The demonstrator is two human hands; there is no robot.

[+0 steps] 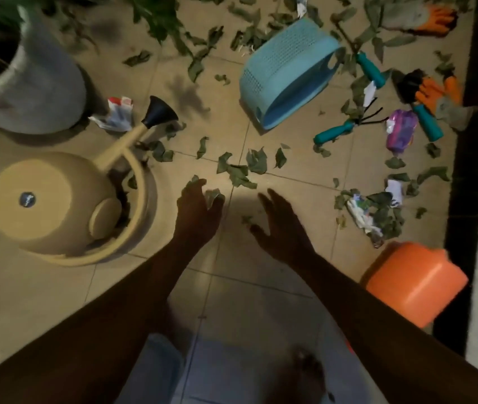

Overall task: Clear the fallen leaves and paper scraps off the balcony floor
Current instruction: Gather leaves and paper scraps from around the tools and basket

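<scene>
Dry green leaves (pixel 240 170) lie scattered over the tiled balcony floor (pixel 57 287), thickest in a cluster just above centre and across the top of the frame. Paper scraps (pixel 360 214) sit mixed with more leaves in a heap at the right, and a crumpled paper (pixel 118 115) lies at the upper left.

We reach both bare arms in from the bottom edge. Our left hand (pixel 199 211) is at centre, its fingers and thumb curled around a small leaf (pixel 213 196) just below the cluster. Our right hand (pixel 281 225) is beside it, fingers spread wide and holding nothing, with a tiny leaf bit (pixel 246 220) on the floor near its thumb.

Further out, a beige watering can (pixel 57 202) lies tipped at the left, its black spout head (pixel 159 112) pointing up toward the crumpled paper. A white pot (pixel 36 83) fills the upper left corner. A light blue basket (pixel 287 74) lies on its side in the upper middle. To its right are teal-handled garden tools (pixel 334 132), orange gloves (pixel 439 94) and a purple wrapper (pixel 401 132). An orange container (pixel 415 281) stands at the lower right.
</scene>
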